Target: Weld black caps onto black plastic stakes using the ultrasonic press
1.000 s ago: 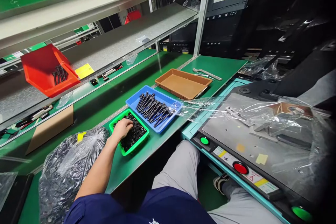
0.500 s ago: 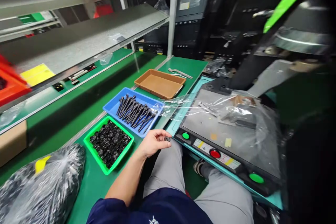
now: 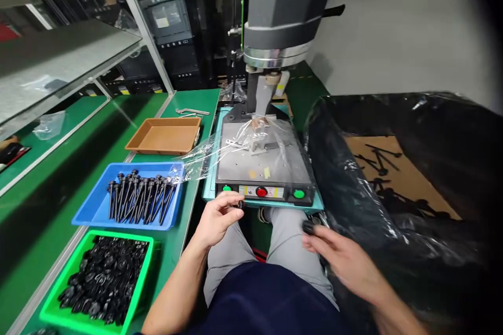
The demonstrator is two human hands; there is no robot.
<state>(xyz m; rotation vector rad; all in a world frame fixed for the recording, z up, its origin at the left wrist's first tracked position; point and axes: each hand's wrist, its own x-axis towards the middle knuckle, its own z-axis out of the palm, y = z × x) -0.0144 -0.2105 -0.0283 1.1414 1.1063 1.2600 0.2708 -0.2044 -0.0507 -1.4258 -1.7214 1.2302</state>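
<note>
Handling the small parts is looking like the step in hand: just in front of the machine (image 3: pixel 263 95), the left hand (image 3: pixel 214 222) is pinching a black piece (image 3: pixel 241 203), its grip nearly closed; at the machine's front right, the blurred right hand (image 3: pixel 346 261) is gripping a dark part (image 3: pixel 308 227) between fingertips. Any next move is probably calling for firm, careful fingertip control.

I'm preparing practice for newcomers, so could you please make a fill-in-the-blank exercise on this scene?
Of the brown tray, the blue tray and the green tray, the one highest in the picture is ____.
The long parts on the table lie in the tray coloured ____.
The red button sits between two buttons coloured ____.
The left hand and right hand each hold a small part coloured ____.
Missing words: brown; blue; green; black.
</note>
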